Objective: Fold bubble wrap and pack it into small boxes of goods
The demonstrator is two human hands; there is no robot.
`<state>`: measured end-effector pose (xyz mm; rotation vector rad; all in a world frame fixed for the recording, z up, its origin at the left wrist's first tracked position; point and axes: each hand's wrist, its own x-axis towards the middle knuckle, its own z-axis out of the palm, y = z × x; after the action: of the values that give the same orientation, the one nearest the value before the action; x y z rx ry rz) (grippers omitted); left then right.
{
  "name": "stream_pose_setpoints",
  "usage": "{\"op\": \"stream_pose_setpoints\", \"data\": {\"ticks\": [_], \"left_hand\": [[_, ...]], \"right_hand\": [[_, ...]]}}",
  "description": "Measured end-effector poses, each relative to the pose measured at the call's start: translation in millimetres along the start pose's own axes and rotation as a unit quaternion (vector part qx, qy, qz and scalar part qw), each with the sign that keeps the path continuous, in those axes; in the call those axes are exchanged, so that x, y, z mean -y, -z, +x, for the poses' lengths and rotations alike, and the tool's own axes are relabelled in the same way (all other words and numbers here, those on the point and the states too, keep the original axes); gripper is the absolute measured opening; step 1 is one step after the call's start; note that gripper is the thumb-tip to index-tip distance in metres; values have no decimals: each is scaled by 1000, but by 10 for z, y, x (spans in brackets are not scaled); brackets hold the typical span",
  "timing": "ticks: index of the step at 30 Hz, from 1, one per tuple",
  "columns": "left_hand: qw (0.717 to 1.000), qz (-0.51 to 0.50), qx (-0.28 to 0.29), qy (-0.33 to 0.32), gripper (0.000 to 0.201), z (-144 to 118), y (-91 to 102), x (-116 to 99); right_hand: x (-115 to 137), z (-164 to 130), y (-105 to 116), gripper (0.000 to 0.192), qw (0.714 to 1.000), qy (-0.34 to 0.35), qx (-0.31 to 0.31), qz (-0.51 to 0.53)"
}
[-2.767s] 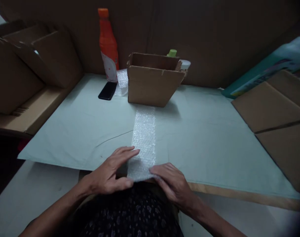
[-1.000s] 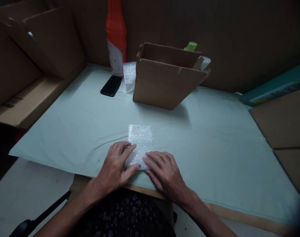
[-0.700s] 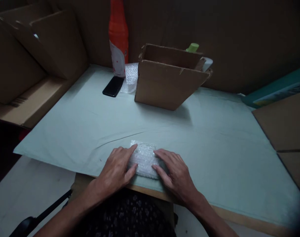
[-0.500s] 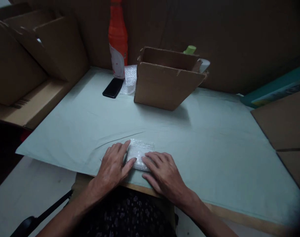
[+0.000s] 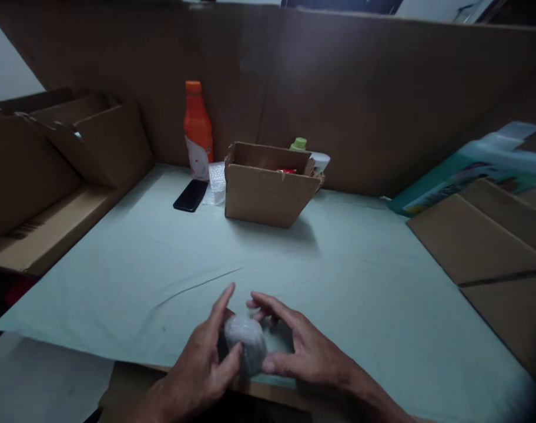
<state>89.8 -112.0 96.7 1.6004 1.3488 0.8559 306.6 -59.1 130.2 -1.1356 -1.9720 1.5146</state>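
Left hand (image 5: 204, 359): grip pinching blurred bubble-wrap bundle (image 5: 251, 352) between thumb and fingers, index raised | right hand (image 5: 315, 352): grip spread, curved beside it, contact unclear | bundle at near edge of table (image 5: 360, 282), before cardboard box (image 5: 265, 197) | step, seemingly: turning the wrapped bundle; calls for steady two-sided support

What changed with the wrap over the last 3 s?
The bubble wrap went from a flat strip reaching toward the box to a compact bundle at the near edge. The left hand now grips it, thumb across; the right hand is spread beside it, contact unclear through blur. Camera tilted up. Bottle, phone and box stayed put.
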Motion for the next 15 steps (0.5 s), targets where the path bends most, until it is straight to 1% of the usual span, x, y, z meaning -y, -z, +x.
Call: {"op": "stream_pose_setpoints", "data": {"ticks": [1, 2, 3, 4, 5, 7, 8, 9, 11, 13, 14, 15], "left_hand": [[998, 26, 26, -46, 83, 43, -1, -14], [993, 50, 42, -93, 85, 101, 10, -31], [987, 75, 44, -134, 86, 176, 37, -57], [980, 104, 31, -167, 86, 272, 81, -94], [972, 136, 8, -194, 84, 391, 143, -148], [945, 211, -56, -243, 76, 706, 310, -309], [926, 251, -89, -269, 70, 904, 408, -413], [902, 291, -118, -297, 65, 1127, 509, -526], [856, 355, -167, -336, 62, 1626, 697, -750], [832, 408, -180, -330, 66, 2131, 834, -924], [828, 433, -170, -313, 61, 2352, 877, -979], [827, 455, -151, -292, 51, 2532, 901, -1010]], "right_hand": [[9, 17, 45, 71, 1000, 7, 17, 7], [6, 36, 89, 56, 1000, 17, 19, 6], [-11, 57, 132, 40, 1000, 23, 2, 2], [-44, 76, 177, 29, 999, 21, -31, 1], [-93, 93, 224, 24, 997, 11, -73, 6], [-228, 118, 319, 25, 988, -23, -152, 33], [-304, 127, 360, 28, 981, -41, -180, 52], [-376, 135, 393, 30, 977, -54, -195, 74], [-490, 152, 427, 32, 971, -69, -199, 110], [-544, 169, 432, 31, 971, -73, -190, 122], [-548, 177, 435, 31, 972, -75, -185, 120], [-540, 183, 446, 30, 974, -77, -181, 115]]}}
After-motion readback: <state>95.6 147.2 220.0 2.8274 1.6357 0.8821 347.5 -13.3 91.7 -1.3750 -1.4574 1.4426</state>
